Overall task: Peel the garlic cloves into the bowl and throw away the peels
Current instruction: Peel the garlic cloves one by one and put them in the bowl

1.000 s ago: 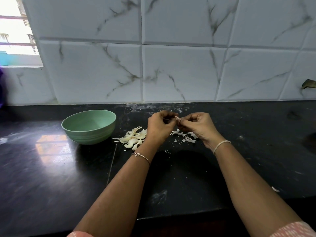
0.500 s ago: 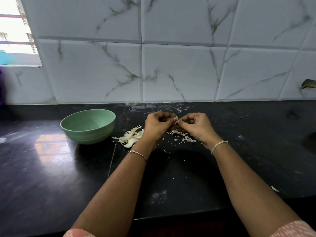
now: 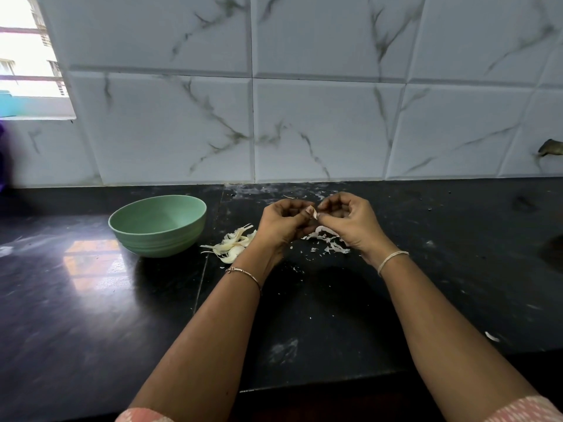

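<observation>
Peeling looks midway: the left hand point(image 3: 281, 222) and right hand point(image 3: 350, 222) pinch a small pale garlic clove point(image 3: 313, 212) between them above the black stone counter point(image 3: 304, 315), loose papery white peels point(image 3: 330, 243) uncleared, the round green bowl point(image 3: 157, 225) seemingly empty

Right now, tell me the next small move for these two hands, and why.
Probably keep pulling the skin off the small garlic clove pinched between the left hand and right hand. A pale flap still shows at the fingertips, so it looks only partly peeled. Loose white peels lie below; the round green bowl waits to the left.
</observation>
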`<state>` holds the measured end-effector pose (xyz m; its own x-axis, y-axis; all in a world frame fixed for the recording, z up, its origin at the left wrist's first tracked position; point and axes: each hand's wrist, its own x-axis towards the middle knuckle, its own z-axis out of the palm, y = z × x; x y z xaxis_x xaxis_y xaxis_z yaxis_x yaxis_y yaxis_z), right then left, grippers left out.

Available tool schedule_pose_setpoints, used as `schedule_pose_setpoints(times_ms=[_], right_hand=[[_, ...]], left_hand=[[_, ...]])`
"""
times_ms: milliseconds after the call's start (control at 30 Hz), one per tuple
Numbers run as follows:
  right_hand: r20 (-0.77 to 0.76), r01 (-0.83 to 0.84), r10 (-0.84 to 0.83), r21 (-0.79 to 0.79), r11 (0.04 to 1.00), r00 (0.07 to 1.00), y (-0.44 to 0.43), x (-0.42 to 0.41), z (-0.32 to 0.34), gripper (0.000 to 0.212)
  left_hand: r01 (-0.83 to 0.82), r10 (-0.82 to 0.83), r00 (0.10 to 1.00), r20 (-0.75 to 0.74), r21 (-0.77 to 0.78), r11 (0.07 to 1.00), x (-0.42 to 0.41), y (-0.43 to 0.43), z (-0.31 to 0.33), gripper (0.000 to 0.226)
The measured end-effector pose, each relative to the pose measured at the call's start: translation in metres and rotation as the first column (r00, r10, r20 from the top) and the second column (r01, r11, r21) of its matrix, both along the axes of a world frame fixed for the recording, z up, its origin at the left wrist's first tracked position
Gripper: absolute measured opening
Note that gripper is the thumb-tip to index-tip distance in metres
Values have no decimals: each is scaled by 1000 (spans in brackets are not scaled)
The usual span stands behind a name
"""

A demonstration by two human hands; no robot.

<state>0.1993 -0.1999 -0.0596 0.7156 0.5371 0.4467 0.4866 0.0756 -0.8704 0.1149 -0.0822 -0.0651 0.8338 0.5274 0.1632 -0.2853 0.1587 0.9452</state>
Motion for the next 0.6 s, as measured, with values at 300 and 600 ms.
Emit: schedule_pose_setpoints(times_ms=[300,600], right_hand=[[108,-59,65,-59,997,992,1,-1,-1,23],[87,-79,83,-51,996,993,1,1,-2,20]], left_hand=[[-20,21,999,-28,36,999,-3,1,0,3],[4,-4,999,-35,-7,1000,-4,3,2,7]])
